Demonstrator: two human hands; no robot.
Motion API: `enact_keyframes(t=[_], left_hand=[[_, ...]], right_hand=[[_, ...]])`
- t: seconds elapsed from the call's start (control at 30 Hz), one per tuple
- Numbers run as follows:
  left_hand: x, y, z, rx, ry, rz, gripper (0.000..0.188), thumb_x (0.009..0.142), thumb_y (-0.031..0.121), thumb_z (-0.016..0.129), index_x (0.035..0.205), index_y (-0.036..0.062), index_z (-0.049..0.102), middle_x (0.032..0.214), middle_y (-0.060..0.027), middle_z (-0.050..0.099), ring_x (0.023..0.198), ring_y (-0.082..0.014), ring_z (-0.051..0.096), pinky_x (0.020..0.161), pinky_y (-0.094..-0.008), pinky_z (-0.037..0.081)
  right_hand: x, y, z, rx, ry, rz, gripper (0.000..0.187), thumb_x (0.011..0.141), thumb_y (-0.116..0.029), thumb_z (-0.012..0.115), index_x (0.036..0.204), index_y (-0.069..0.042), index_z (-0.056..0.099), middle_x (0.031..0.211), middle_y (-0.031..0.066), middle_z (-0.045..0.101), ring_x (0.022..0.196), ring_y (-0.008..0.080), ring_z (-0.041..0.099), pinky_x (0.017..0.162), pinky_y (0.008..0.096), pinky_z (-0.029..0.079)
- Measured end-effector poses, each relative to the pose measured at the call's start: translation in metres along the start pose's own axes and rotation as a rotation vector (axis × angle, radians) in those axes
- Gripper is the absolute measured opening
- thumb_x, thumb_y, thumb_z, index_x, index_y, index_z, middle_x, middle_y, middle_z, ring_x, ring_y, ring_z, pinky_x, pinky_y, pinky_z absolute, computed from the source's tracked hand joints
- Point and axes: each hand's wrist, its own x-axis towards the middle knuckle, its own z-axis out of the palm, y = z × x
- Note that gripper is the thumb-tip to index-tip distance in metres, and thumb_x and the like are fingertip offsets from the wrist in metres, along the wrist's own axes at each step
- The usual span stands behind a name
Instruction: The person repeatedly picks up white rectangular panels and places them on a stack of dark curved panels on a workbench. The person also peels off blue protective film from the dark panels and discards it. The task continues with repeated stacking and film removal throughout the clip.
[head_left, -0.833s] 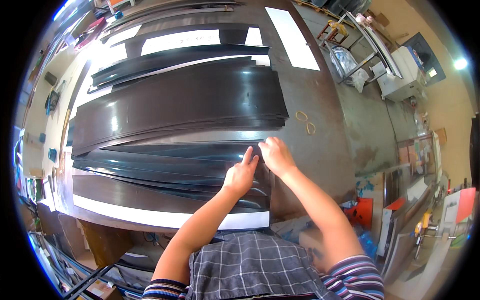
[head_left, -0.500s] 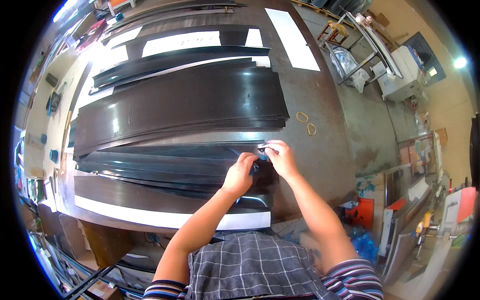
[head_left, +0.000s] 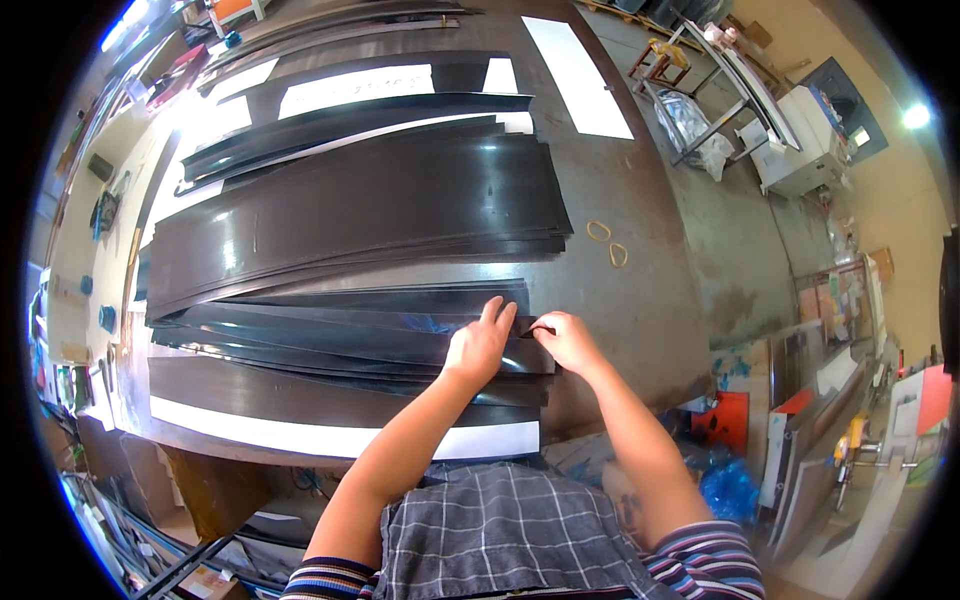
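Observation:
Long glossy black sheet strips [head_left: 300, 328] lie fanned out in an overlapping stack on the table in front of me. My left hand [head_left: 480, 346] rests on the strips near their right end, its fingers stretched out and pointing away from me. Beside it, my right hand [head_left: 568, 342] has thumb and forefinger pinched together at the right end of one dark strip [head_left: 528, 330]. A small blue patch [head_left: 427, 323] shows on the strips left of my left hand; whether it is film or a reflection, I cannot tell.
Beyond the strips lies a broad stack of black sheets [head_left: 380, 205]. Two yellow rubber bands [head_left: 598, 231] lie to the right on the brown table [head_left: 640, 290]. A white sheet [head_left: 580, 80] is at the far right; a white strip [head_left: 340, 430] runs along the near edge.
My left hand's fingers have gone from bent to stretched out on the strips. My right hand has moved slightly down to a strip's end. The small shiny item between my hands no longer shows.

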Motion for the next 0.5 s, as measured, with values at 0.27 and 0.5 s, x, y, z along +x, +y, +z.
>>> enact_keyframes(t=[0.27,0.5], left_hand=[[-0.014,0.006,0.006,0.177,-0.044,0.039,0.063,0.078,0.005,0.058,0.139,0.0062,0.042,0.149,-0.0206,0.034,0.068,-0.0284,0.069,0.062,-0.0368,0.058],[-0.013,0.006,0.012,0.083,0.056,0.027,0.048,0.078,0.005,0.059,0.125,0.0039,0.051,0.148,-0.0209,0.036,0.071,-0.0295,0.07,0.063,-0.0389,0.058]], right_hand=[[0.035,-0.026,0.01,-0.547,0.272,-0.362,0.01,0.082,-0.014,0.06,0.082,-0.007,0.067,0.083,0.0107,0.061,0.087,0.0287,0.061,0.074,0.0413,0.051],[0.032,-0.023,0.013,-0.542,0.248,-0.479,0.006,0.079,-0.014,0.061,0.078,-0.007,0.062,0.081,0.0089,0.058,0.083,0.0274,0.059,0.071,0.0401,0.049]])
